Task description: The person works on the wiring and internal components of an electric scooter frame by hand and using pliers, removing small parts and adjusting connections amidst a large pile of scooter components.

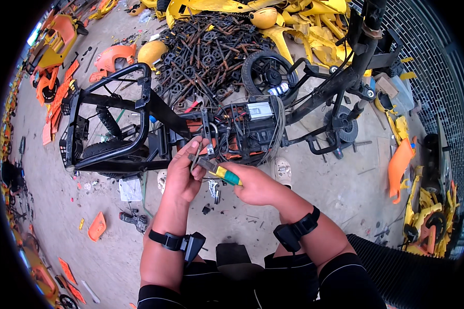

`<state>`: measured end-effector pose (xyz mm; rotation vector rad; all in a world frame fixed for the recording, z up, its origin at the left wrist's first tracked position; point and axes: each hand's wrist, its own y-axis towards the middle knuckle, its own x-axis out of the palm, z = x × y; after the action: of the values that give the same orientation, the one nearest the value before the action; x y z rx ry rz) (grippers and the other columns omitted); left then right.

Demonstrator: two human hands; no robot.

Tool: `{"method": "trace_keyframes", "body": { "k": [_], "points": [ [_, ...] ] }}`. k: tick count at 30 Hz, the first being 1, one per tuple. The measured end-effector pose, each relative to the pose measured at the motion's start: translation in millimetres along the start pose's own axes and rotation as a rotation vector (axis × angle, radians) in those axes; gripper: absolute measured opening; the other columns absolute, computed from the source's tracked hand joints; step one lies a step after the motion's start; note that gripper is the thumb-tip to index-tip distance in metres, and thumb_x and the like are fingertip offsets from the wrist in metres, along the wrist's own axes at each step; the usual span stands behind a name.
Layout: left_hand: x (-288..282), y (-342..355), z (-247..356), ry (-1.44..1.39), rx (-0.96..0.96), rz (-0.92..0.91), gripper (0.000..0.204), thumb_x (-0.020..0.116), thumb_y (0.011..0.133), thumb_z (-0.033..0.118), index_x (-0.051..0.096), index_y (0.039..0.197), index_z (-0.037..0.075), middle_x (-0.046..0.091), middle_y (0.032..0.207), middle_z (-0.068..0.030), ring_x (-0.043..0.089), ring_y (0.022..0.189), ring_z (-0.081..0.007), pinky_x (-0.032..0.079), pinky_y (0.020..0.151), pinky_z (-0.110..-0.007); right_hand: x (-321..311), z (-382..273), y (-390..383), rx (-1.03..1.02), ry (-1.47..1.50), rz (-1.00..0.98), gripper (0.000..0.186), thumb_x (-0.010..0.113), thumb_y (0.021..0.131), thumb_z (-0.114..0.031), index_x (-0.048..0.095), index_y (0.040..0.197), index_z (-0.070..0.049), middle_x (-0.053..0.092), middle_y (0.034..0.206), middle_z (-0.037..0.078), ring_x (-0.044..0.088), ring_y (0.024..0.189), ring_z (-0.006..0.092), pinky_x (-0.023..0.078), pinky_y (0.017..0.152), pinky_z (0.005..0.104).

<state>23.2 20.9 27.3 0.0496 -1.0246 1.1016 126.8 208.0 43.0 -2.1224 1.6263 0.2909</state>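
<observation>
My left hand point(183, 172) pinches a thin brownish strip or cable end point(196, 155) between thumb and fingers, its exact kind unclear. My right hand point(256, 186) is closed round a hand tool with a yellow and green handle point(227, 175). The tool's dark metal head point(207, 164) meets the piece at my left fingers. Just beyond my hands lies the black frame point(165, 118) of a stripped electric scooter. Its open middle holds wires, a silver box point(260, 110) and a loop of grey cable point(278, 129).
Behind the frame rises a heap of rusty metal parts point(201, 56), beside a black wheel point(269, 76). Yellow plastic panels point(319, 41) are piled farther back. A cordless power tool point(134, 220) and an orange panel point(97, 226) lie on the floor at left. Shoes point(282, 171) stand near the frame.
</observation>
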Motion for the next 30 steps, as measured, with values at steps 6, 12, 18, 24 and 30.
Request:
{"method": "trace_keyframes", "body": {
  "k": [6, 12, 18, 24, 30],
  "points": [
    [2, 1, 3, 0.068, 0.031, 0.085, 0.027, 0.07, 0.095, 0.015, 0.063, 0.12, 0.006, 0.071, 0.111, -0.0054, 0.058, 0.069, -0.0076, 0.043, 0.053, -0.021, 1, 5, 4, -0.093, -0.01, 0.004, 0.069, 0.055, 0.08, 0.005, 0.045, 0.146, -0.012, 0.06, 0.13, 0.023, 0.058, 0.117, 0.0435, 0.049, 0.093, 0.0465],
    [-2, 4, 9, 0.053, 0.025, 0.034, 0.018, 0.069, 0.094, 0.012, 0.064, 0.112, 0.011, 0.069, 0.108, -0.0024, 0.065, 0.09, -0.0129, 0.055, 0.075, -0.028, -6, -2, 12, -0.041, 0.099, -0.097, 0.072, 0.052, 0.079, 0.007, 0.043, 0.148, -0.011, 0.06, 0.126, 0.024, 0.06, 0.114, 0.042, 0.049, 0.093, 0.0453],
    [-14, 11, 19, 0.0, -0.004, -0.084, 0.011, 0.067, 0.095, 0.009, 0.063, 0.105, 0.012, 0.068, 0.105, -0.0031, 0.068, 0.093, -0.0155, 0.057, 0.08, -0.033, -6, -3, 15, -0.065, 0.129, -0.132, 0.066, 0.053, 0.079, 0.007, 0.046, 0.143, -0.007, 0.061, 0.122, 0.022, 0.061, 0.113, 0.0413, 0.049, 0.093, 0.0443],
    [-25, 11, 32, -0.024, 0.027, -0.143, 0.01, 0.063, 0.096, 0.003, 0.061, 0.102, 0.011, 0.066, 0.101, -0.006, 0.068, 0.087, -0.0166, 0.056, 0.08, -0.032, -7, -28, 4, -0.014, -0.15, -0.035, 0.064, 0.058, 0.079, 0.004, 0.05, 0.141, -0.01, 0.063, 0.12, 0.021, 0.063, 0.106, 0.0425, 0.053, 0.087, 0.0458],
    [-24, 15, 31, -0.017, -0.003, -0.042, 0.011, 0.062, 0.095, -0.001, 0.059, 0.099, 0.009, 0.065, 0.099, -0.0089, 0.067, 0.084, -0.0177, 0.057, 0.08, -0.031, -6, -24, 2, 0.016, -0.222, -0.013, 0.064, 0.06, 0.078, 0.003, 0.052, 0.139, -0.012, 0.064, 0.114, 0.019, 0.065, 0.098, 0.0417, 0.054, 0.081, 0.0481]
  ]
}}
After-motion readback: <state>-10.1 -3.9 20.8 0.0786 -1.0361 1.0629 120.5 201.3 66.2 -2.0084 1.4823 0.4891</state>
